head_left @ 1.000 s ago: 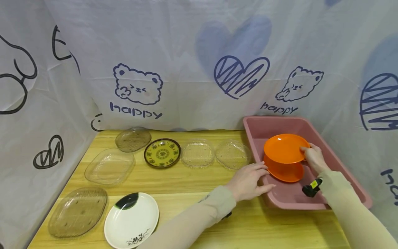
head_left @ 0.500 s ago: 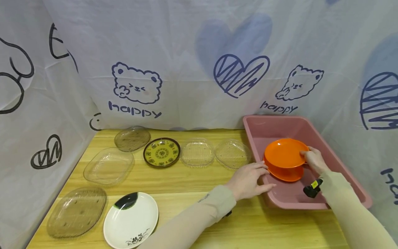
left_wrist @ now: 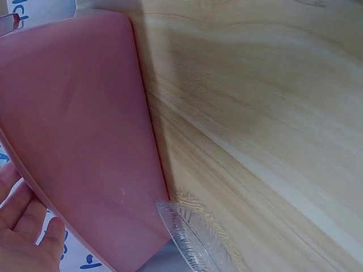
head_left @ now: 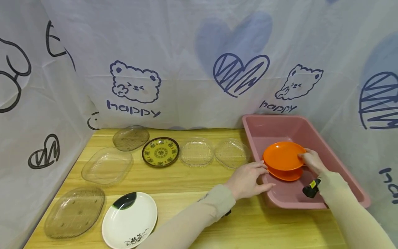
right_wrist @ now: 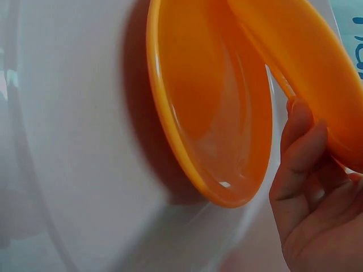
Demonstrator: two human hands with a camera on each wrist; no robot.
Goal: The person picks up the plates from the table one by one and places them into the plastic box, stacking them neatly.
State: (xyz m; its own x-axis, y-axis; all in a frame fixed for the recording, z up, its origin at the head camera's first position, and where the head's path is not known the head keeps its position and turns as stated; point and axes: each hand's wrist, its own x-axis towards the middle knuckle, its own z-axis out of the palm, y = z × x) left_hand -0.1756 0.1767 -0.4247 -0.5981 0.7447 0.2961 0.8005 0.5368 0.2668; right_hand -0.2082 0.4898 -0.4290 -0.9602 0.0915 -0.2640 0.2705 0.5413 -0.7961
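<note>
Between thumb and fingers, my right hand (head_left: 313, 161) pinches the right rim of an orange plate (head_left: 283, 155) inside the pink tub (head_left: 275, 122). A second orange plate (head_left: 288, 175) lies below it on the tub floor, partly covered in the head view. From the right wrist view, the held plate (right_wrist: 323, 73) is tilted over the lower plate (right_wrist: 198, 96), with their edges close together at the top. My left hand (head_left: 248, 180) rests at the tub's left rim, its fingers loosely extended; the left wrist view shows its fingertips (left_wrist: 34, 212) along that rim.
Left of the tub, clear ribbed plates (head_left: 232, 153) and a green patterned plate (head_left: 160, 152) line the back of the wooden table. A white plate (head_left: 130, 221) and a brownish transparent plate (head_left: 74, 212) lie front left. Printed cloth (head_left: 186, 62) hangs behind.
My right hand has lowered the held orange plate toward the one beneath it, covering more of it. My left hand has stayed at the rim.
</note>
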